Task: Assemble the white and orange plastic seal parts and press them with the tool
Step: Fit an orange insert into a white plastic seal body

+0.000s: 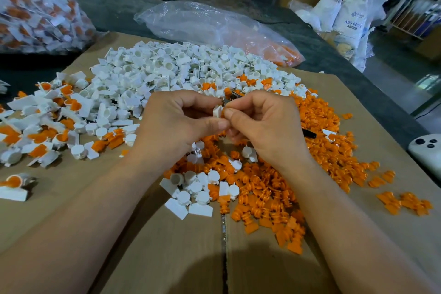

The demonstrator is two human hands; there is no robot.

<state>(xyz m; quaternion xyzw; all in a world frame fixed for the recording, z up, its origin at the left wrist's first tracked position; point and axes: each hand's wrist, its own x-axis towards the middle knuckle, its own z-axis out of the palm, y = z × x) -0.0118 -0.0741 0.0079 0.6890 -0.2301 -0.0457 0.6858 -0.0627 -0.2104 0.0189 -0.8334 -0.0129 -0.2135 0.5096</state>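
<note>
**White seal part pinched between both hands over the heaps**

The white seal part (pixel 217 111) is held up above the surface, right where the two hands meet. The left hand (pixel 176 124) has its grip closed on it, thumb and curled fingers pinching it from the left. The right hand (pixel 265 126) pinches the same piece from the right, thumb tip against its edge. A sliver of orange shows at that edge. A small dark metal piece (pixel 230 99) sits just above the fingertips; I cannot tell what it is or which hand holds it. A black rod end (pixel 309 133) pokes out behind the right hand.

Beneath the hands lies the cardboard surface (pixel 167 246). A heap of white parts (pixel 167 71) is spread on it beyond the hands, and a heap of orange parts (pixel 317 145) lies under and to the right of them. Joined white-and-orange seals (pixel 55 114) are scattered to the left.

Further back lies a clear bag (pixel 214 26) with orange pieces in its right end. A full bag of seals (pixel 35 7) stands at the far left. A white device (pixel 427 150) lies at the right edge.
</note>
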